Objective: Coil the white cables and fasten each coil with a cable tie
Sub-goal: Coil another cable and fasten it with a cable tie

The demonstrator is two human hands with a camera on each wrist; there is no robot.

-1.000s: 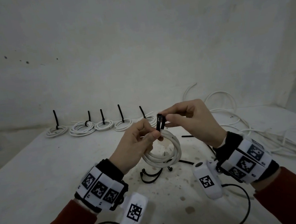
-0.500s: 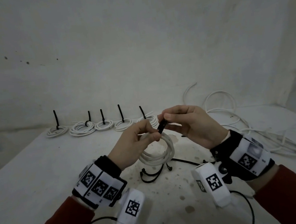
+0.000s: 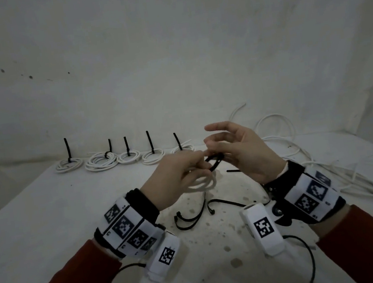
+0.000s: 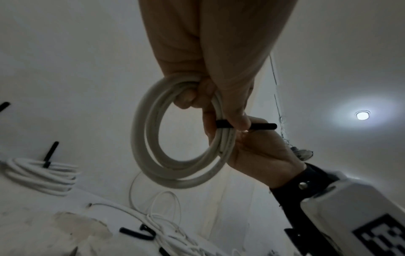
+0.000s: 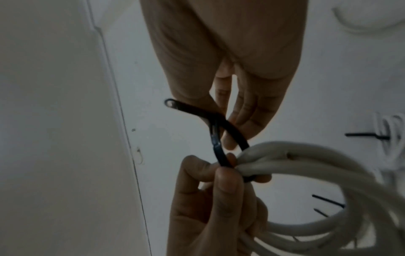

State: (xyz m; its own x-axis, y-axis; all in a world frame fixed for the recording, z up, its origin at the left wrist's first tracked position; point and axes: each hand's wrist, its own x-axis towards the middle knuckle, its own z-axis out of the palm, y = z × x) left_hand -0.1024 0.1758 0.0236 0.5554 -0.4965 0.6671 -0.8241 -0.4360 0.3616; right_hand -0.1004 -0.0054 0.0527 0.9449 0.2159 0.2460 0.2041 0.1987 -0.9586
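Fingers of the left hand (image 3: 176, 178) pinch the white coil (image 4: 179, 131) and its black cable tie (image 5: 221, 138) above the table (image 3: 50, 230). Right hand (image 3: 241, 150), at 3 o'clock of the coil, touches the tie's loop with loosely spread fingers. Five tied coils (image 3: 128, 157) lie at 11 o'clock.

Stained white worktop (image 3: 48, 219) carries five tied cable coils (image 3: 128, 157) along its rear edge, loose black cable ties (image 3: 191, 219) centrally, uncoiled white cables (image 3: 352, 181) at right.
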